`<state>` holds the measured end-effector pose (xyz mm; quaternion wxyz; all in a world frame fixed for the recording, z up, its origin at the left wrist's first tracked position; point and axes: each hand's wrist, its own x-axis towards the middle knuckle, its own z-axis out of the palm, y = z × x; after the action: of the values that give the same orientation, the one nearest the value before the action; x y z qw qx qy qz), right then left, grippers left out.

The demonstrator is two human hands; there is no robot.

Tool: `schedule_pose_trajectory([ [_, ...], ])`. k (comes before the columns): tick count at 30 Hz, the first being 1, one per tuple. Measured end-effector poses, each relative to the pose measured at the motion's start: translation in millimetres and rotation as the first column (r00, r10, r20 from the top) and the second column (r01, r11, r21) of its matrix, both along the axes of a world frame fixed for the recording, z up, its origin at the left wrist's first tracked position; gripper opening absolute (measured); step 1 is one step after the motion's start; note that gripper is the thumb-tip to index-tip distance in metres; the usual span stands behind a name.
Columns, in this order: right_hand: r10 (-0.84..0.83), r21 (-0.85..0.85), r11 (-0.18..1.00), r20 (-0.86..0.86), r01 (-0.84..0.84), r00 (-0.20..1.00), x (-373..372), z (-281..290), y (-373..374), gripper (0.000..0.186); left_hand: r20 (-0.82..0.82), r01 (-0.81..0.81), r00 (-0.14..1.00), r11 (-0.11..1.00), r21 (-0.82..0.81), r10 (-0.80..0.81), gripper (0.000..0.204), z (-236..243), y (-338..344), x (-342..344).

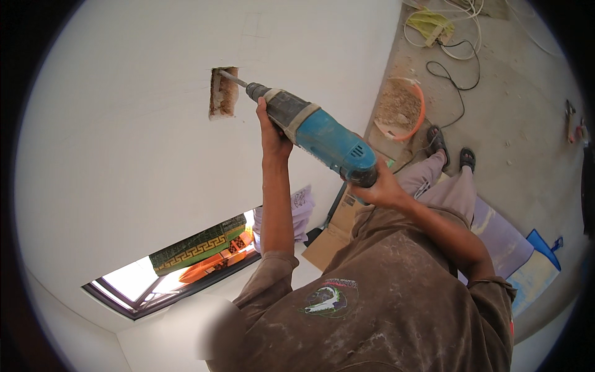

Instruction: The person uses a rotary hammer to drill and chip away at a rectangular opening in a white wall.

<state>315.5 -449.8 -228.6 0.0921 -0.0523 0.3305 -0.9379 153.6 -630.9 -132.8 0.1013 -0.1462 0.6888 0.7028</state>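
A blue and dark grey rotary hammer drill, dusty all over, slants up toward the white wall. Its long steel bit reaches into the upper part of a rectangular recess with rough brown, broken sides. My left hand is closed around the front of the drill, just behind the chuck. At the back end, my right hand is wrapped round the rear handle; the fingers on the trigger side are partly hidden. Faint pencil lines mark the wall above the recess.
On the floor stands an orange-rimmed bucket of rubble, beside my feet. A black cable winds across the floor toward a yellow bag. Cardboard leans near the wall; a window with hanging cloths is at lower left. Hand tools lie far right.
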Motion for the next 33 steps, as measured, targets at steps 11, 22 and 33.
schedule_pose_trajectory([
  [11,-0.020,0.178,0.984,-0.039,0.026,0.999,-36,46,-8,0.093,-0.011,0.003,1.000,1.000,-0.003,-0.003,0.063,25,-17,-28],
  [22,0.021,0.135,0.991,-0.034,-0.016,0.999,-26,56,16,0.091,0.003,-0.051,0.999,0.993,0.111,0.051,0.060,19,-12,-13],
  [33,0.161,0.144,0.979,-0.123,-0.142,0.979,9,32,12,0.092,-0.009,-0.192,0.981,0.979,0.072,0.193,0.059,23,-38,65],
])
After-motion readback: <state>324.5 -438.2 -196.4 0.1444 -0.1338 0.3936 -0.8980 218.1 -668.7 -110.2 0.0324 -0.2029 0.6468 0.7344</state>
